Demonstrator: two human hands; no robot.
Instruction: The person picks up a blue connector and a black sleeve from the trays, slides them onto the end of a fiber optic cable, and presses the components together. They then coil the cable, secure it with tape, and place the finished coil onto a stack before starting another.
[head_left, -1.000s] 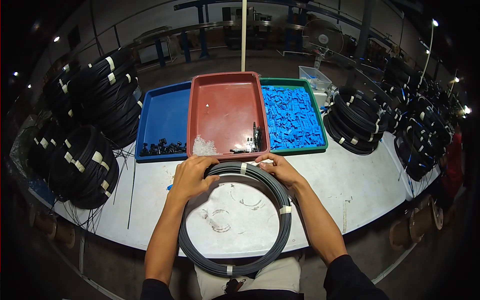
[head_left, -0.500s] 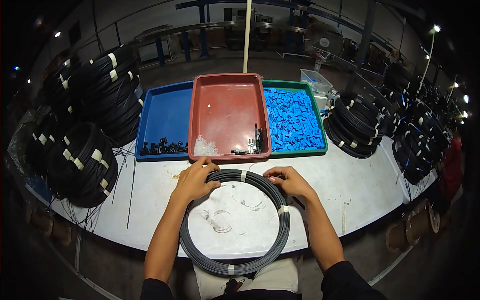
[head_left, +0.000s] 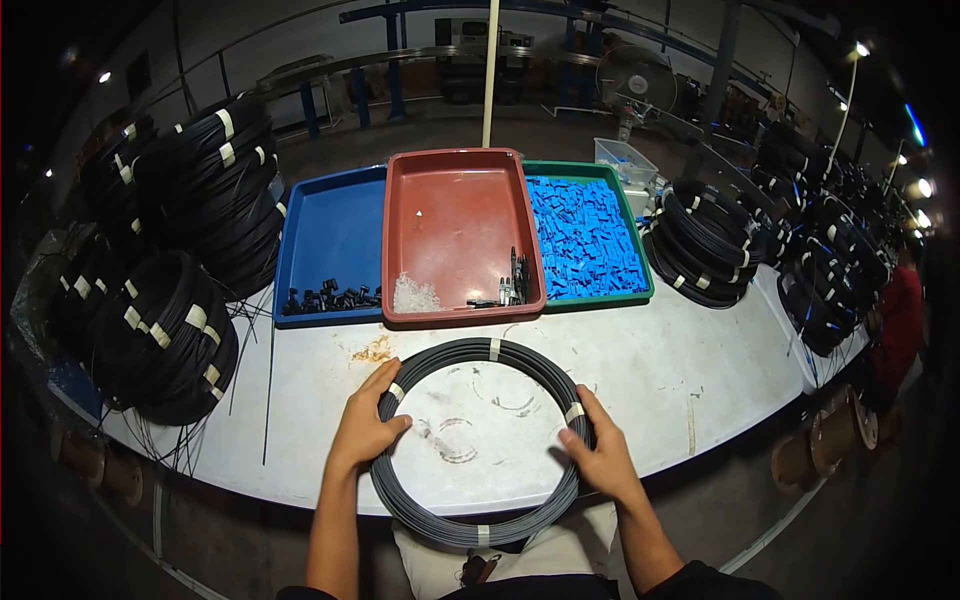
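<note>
In front of me a coil of black cable (head_left: 545, 512), bound with several pale tape bands, lies on the white table with its near side past the table edge, over my lap. My left hand (head_left: 368, 420) grips the coil's left side, thumb on the inside and fingers along the outer rim. On the opposite side my right hand (head_left: 601, 445) holds the coil just below a tape band, its thumb over the inner edge. Parts of the fingers of both hands are hidden by the coil.
Beyond the coil stand a blue tray (head_left: 335, 225) with black parts, a red tray (head_left: 460, 235) with clear and black pieces, and a green tray (head_left: 648, 292) full of blue connectors. Cable coils are stacked left (head_left: 165, 335) and right (head_left: 700, 245). A person in red (head_left: 897, 320) is at far right.
Both hands have slid from the coil's far side down to its left and right sides. The coil has turned a little, and a tape band now shows by my left hand.
</note>
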